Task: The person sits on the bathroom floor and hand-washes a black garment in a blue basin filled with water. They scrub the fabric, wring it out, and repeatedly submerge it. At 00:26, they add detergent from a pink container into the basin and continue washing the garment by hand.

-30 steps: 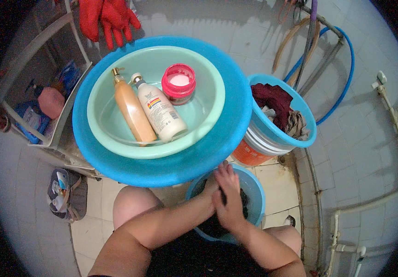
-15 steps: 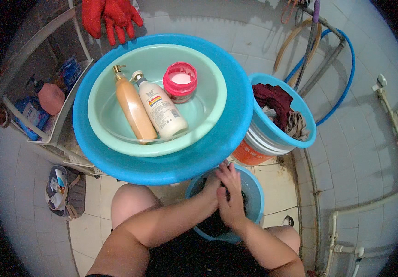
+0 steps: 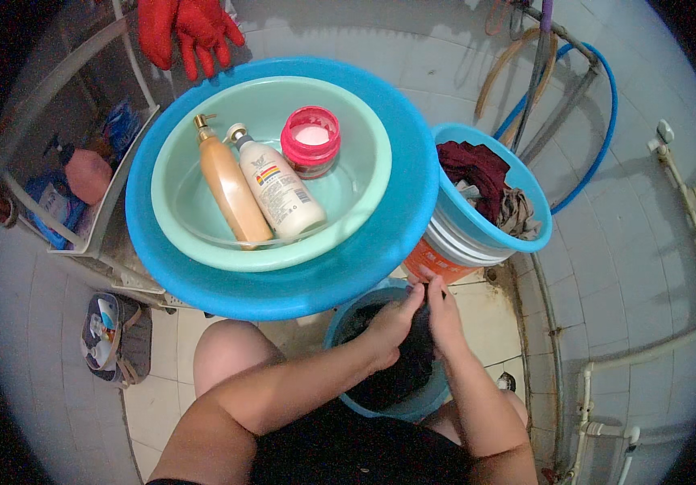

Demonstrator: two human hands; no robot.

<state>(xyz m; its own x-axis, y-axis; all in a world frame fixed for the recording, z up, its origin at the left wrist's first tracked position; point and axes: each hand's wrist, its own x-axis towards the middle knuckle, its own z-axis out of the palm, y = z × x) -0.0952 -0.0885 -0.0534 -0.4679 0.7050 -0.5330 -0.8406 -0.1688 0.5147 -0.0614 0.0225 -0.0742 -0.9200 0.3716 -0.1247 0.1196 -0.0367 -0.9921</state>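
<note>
Black cloth is the item under handling, noted by me at close quarters: part of it is raised between the person's two hands, above a light blue basin standing on the tiled floor between the knees. Left hand: grip closed on the cloth from its left side. Right hand: grip likewise closed on it from the right, the fingertips of both hands near each other at the far end. Dark material also fills the basin below; whether it is one piece with the held cloth, I cannot tell. Beyond the hands sits a large blue basin with a mint basin inside it. Contents of the latter: a peach pump bottle and a white bottle, both lying tilted side by side, and an open red jar holding something white. To the right, a blue tub of maroon and beige garments rests on a white-and-orange bucket.
</note>
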